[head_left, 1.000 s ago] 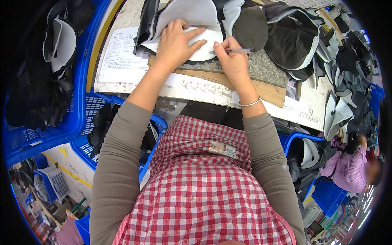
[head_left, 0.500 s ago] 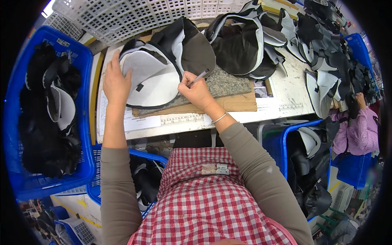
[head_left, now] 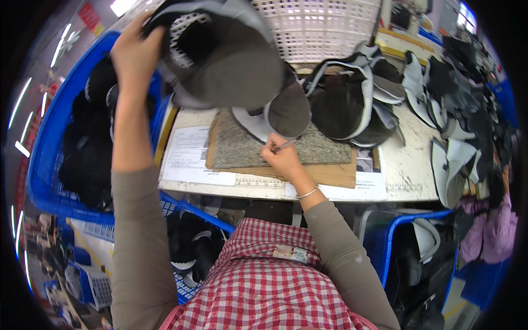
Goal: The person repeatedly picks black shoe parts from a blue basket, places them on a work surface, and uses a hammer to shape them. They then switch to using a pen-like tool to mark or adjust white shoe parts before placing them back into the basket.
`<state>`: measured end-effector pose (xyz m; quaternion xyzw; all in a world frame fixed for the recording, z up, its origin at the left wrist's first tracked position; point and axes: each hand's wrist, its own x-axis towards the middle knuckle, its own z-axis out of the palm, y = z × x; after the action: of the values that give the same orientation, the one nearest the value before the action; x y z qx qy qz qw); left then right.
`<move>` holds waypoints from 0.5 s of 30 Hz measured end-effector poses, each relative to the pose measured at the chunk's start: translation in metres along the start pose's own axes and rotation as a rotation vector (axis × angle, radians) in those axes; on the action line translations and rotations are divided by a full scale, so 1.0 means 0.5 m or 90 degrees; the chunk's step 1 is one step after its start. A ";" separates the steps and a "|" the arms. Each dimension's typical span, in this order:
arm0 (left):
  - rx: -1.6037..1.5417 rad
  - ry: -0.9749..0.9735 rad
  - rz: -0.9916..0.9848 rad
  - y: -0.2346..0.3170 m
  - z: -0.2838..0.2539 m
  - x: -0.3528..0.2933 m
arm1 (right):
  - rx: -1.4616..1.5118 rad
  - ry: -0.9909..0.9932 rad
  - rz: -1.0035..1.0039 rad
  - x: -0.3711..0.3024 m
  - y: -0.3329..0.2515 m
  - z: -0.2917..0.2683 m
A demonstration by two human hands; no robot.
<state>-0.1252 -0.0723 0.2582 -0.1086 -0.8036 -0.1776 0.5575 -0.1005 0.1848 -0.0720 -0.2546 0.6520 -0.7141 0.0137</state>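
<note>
Left hand (head_left: 133, 52) grips a grey shoe upper (head_left: 220, 55), lifted above the grey mat (head_left: 275, 148); right hand (head_left: 282, 159) pinches a pen (head_left: 285, 145) there. Stacked uppers (head_left: 352, 104) beyond the mat look undone.

Left hand (head_left: 135, 52): fingertips hidden behind the raised grey-and-black shoe upper (head_left: 220, 55). Pen (head_left: 283, 146) in the right hand (head_left: 283, 162): tip too small to resolve. Printed sheets (head_left: 190, 157) at the table's (head_left: 401, 170) near-left corner: markings blurred. Blue crate (head_left: 47, 165): dark contents indistinct.

Matt grey fabric shoe upper (head_left: 220, 55), rough speckled pad (head_left: 242, 148), glossy blue plastic crate (head_left: 49, 143).
</note>
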 end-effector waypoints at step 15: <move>0.035 -0.352 -0.022 -0.158 0.119 -0.358 | 0.034 0.001 0.045 0.009 -0.025 0.005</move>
<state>-0.1422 -0.1161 0.0589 -0.1239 -0.9316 -0.1288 0.3166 -0.0994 0.1826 -0.0589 -0.2301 0.6414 -0.7305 0.0453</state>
